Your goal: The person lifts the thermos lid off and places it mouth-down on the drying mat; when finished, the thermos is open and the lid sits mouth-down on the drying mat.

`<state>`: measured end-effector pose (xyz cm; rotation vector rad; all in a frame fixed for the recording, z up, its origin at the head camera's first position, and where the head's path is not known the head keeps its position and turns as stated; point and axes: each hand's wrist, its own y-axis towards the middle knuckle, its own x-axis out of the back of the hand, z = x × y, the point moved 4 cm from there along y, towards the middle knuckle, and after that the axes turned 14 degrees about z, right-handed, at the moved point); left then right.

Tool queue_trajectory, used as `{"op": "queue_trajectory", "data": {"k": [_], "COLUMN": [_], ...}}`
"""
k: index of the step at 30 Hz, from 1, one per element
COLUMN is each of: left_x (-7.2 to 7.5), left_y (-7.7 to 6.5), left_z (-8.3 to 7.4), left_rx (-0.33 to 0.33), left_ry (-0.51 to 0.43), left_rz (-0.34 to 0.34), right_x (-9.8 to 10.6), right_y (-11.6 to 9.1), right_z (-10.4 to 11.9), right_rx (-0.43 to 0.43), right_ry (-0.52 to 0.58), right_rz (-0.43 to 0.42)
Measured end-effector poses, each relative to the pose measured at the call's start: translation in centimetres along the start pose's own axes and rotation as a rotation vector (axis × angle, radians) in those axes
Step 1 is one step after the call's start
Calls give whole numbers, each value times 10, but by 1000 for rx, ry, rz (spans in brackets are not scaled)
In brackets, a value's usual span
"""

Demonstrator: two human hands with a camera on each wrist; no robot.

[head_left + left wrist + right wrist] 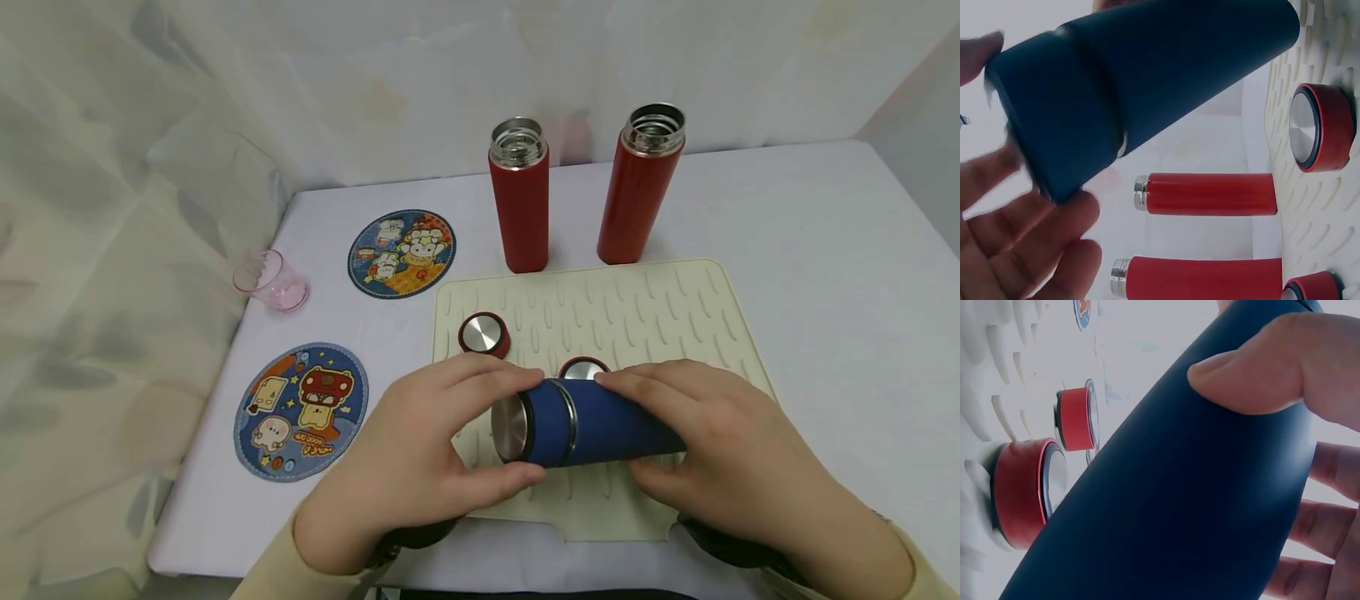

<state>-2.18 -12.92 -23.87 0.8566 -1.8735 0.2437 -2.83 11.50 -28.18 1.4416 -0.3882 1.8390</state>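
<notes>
A blue thermos (622, 423) is held on its side over a cream ridged mat (675, 317), its capped end to the left. My left hand (420, 442) grips the blue lid (550, 425) with its steel top, the thumb on one side and fingers on the other. Around the body curls my right hand (727, 442), seen close up in the right wrist view against the blue wall. Two red lids with steel tops rest on the mat: one (482, 333) at the left, another (583, 367) partly hidden behind the thermos.
Behind the mat stand two uncapped red thermoses, one (521, 212) left of the other (641, 204). Two round cartoon coasters, a far one (402, 254) and a near one (300, 412), lie at the left. A pink glass (273, 281) is by the table's left edge.
</notes>
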Motion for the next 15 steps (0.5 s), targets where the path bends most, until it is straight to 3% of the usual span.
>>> {"op": "queue_trajectory", "data": {"k": [11,15], "left_x": [-3,2], "left_y": [-3,-8], "left_z": [2,7], "left_rx": [126,183], "left_ry": [-80,-97], "left_rz": [-54,-120], "right_x": [2,3], "right_y": [0,-1], "right_z": [0,-3], "right_rx": [30,17], "right_ry": [-8,-36], "right_rz": [-18,-19]}}
